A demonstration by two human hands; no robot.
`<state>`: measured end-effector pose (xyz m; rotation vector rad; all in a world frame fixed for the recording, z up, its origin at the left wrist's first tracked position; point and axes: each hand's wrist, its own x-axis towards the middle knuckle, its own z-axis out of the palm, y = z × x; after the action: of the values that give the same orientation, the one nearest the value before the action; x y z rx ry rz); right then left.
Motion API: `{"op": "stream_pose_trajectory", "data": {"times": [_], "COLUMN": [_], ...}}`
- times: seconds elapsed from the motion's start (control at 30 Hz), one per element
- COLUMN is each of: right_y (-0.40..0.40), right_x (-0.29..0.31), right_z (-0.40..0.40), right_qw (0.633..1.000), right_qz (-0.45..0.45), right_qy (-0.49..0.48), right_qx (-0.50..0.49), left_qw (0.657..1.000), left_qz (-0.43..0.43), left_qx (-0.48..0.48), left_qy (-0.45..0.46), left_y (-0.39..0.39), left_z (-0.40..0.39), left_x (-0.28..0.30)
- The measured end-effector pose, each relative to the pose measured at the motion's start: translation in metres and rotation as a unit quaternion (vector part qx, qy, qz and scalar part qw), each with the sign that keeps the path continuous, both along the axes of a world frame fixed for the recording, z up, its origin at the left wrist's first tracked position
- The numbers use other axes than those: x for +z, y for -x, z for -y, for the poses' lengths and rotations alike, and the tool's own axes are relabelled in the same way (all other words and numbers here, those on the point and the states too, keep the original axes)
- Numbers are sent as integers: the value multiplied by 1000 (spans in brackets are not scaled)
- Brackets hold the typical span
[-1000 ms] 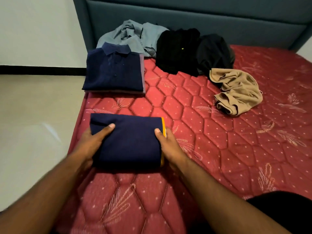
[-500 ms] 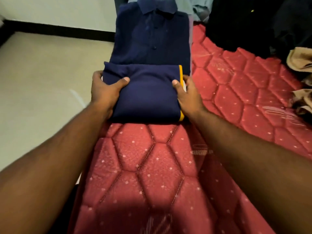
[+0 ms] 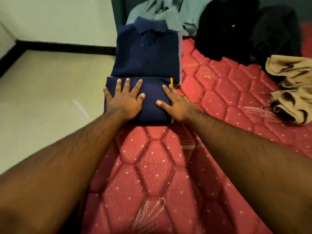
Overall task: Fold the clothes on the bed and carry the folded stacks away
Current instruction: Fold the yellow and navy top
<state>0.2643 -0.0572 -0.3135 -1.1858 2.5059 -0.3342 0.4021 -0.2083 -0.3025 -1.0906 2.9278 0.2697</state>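
A folded navy garment with a yellow edge (image 3: 152, 98) lies on the red quilted mattress (image 3: 152, 166) near its left edge, its far end overlapping a folded navy collared shirt (image 3: 146, 54). My left hand (image 3: 124, 100) lies flat on the garment's left half with fingers spread. My right hand (image 3: 175, 103) presses flat on its right side beside the yellow stripe. Unfolded clothes lie further back: a grey shirt (image 3: 168, 14), a black garment (image 3: 224, 29), another dark one (image 3: 276, 31) and a tan garment (image 3: 292, 88).
The teal padded headboard (image 3: 119, 12) stands behind the clothes. Pale tiled floor (image 3: 50, 92) with a black skirting strip runs along the bed's left side. Bare mattress stretches between my arms and toward the right.
The folded navy garment moved forward against the collared shirt. Both hands shifted from gripping its sides to lying flat on top of it.
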Motion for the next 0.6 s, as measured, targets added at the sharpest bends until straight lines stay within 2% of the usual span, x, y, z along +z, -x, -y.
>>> {"op": "stream_pose_trajectory", "data": {"times": [0.03,0.13,0.2,0.23,0.27,0.33,0.43,0.5,0.6], "right_y": [3,23,36,61,68,97,150,173,173], "right_x": [-1,3,2,8,8,6,-10,-27,-45], "right_z": [-13,-72,-112,-168,-178,-217,-284,-317,-328], "right_qw": [1000,998,992,984,977,964,950,938,920], "right_qz": [3,-38,-92,-120,-141,-156,-99,-76,-203], "right_qy": [-14,-51,-89,-115,-125,-120,-8,50,56], "right_qx": [1,14,-11,-64,-94,-178,-297,-335,-331], "left_qw": [1000,985,973,964,960,958,959,967,980], "left_qz": [6,-3,31,41,61,66,74,73,13], "left_qx": [-15,-168,-226,-260,-271,-277,-253,-228,-197], "left_qy": [16,26,29,27,26,-35,-105,-88,-2], "left_y": [2,25,41,74,77,101,159,191,207], "left_z": [-11,-68,-98,-145,-149,-176,-232,-261,-275], "left_x": [3,4,-2,-7,-13,-20,-33,-41,-62]}}
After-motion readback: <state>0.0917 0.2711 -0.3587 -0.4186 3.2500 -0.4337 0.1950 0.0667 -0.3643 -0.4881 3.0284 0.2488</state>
